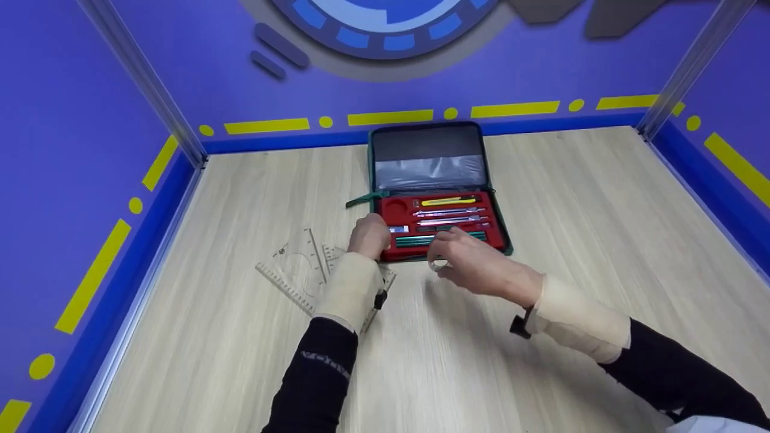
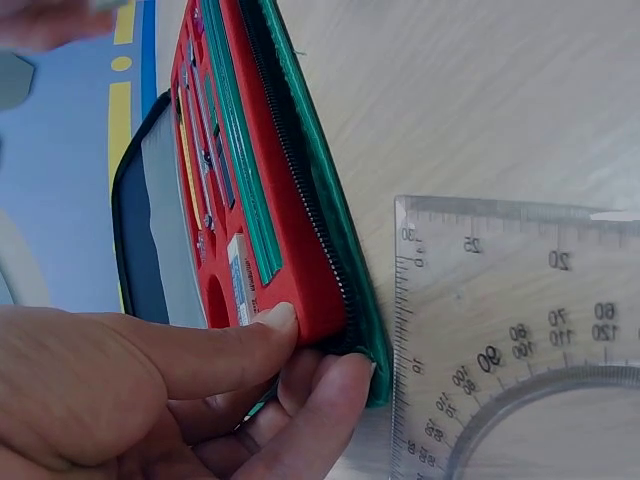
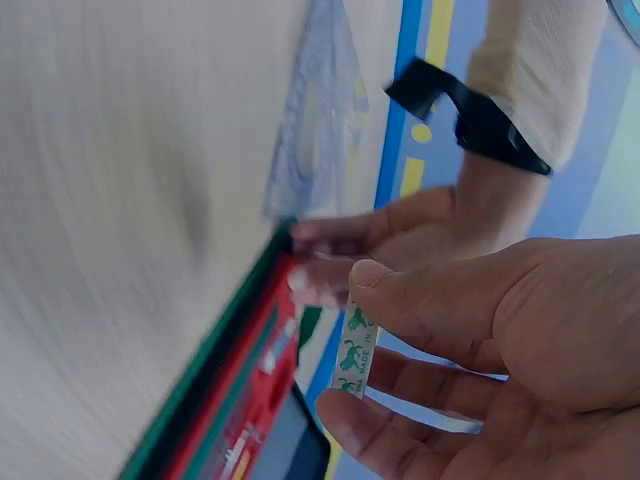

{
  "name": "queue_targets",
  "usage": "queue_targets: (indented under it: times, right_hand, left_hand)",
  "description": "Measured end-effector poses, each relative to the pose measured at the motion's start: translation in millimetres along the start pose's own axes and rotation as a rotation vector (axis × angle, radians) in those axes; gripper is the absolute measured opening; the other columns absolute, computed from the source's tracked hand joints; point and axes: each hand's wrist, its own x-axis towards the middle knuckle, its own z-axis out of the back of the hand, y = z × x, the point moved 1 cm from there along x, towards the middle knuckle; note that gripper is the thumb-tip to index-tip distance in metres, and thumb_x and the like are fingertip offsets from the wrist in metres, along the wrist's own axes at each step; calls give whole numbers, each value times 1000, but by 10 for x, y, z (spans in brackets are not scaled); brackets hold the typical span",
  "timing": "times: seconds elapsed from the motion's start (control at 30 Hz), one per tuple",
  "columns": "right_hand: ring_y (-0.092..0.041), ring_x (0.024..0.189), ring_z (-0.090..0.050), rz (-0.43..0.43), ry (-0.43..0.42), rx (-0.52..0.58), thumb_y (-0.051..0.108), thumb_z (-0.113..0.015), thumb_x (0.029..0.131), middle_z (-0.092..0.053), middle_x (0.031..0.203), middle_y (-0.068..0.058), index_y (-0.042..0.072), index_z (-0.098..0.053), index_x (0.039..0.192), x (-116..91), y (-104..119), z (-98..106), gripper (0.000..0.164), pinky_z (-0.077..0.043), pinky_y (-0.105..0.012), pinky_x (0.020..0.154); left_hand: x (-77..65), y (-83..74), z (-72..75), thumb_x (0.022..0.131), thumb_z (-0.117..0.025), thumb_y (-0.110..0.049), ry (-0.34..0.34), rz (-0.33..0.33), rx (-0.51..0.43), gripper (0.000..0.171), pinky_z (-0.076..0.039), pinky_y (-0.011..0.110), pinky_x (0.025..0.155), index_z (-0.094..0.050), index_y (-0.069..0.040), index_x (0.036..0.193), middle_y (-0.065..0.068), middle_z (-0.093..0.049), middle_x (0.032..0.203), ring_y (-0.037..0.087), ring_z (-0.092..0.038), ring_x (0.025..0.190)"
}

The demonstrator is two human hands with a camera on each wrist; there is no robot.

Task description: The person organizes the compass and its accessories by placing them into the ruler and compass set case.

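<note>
A zippered drawing-instrument case lies unfolded, with a red tray in its lower half. My left hand pinches the tray's near left corner between thumb and fingers, beside the green case edge. Over the tray's near edge, my right hand holds a small ring, apparently a tape roll, whose white band carries green animal prints. The tray bears a yellow cutter, silver compasses, green pencils and a boxed eraser.
Clear plastic set squares lie left of the case, partly under my left forearm. A transparent piece with protractor markings lies close to the case edge. A green strap sticks out leftward from the case. Blue panels wall in the wooden table.
</note>
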Motion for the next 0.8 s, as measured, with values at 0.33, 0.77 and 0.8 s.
queue_targets:
  times: [0.33,0.77,0.8]
  right_hand:
    - [-28,97,-62,76,-103,19,-1,-78,89,-70,101,-10,3,-73,102,184,-129,375,15,-54,-45,91]
    - [-33,100,-62,58,-134,34,-3,-75,91,-69,106,-15,-1,-72,106,393,-274,559,15,-55,-44,92]
    - [-33,101,-62,59,-134,29,-3,-75,91,-70,107,-15,-1,-73,107,410,-277,569,16,-55,-45,93]
  left_hand:
    - [-36,1,10,92,-66,5,-23,-28,13,10,-45,28,54,-69,-1,85,15,-67,98,21,-54,69]
    - [-5,4,13,89,-68,7,-15,-25,50,7,-43,29,55,-68,0,92,14,-63,96,22,-52,70]
    - [-3,2,13,89,-68,7,-17,-21,53,8,-44,29,56,-69,0,93,14,-63,97,22,-53,71]
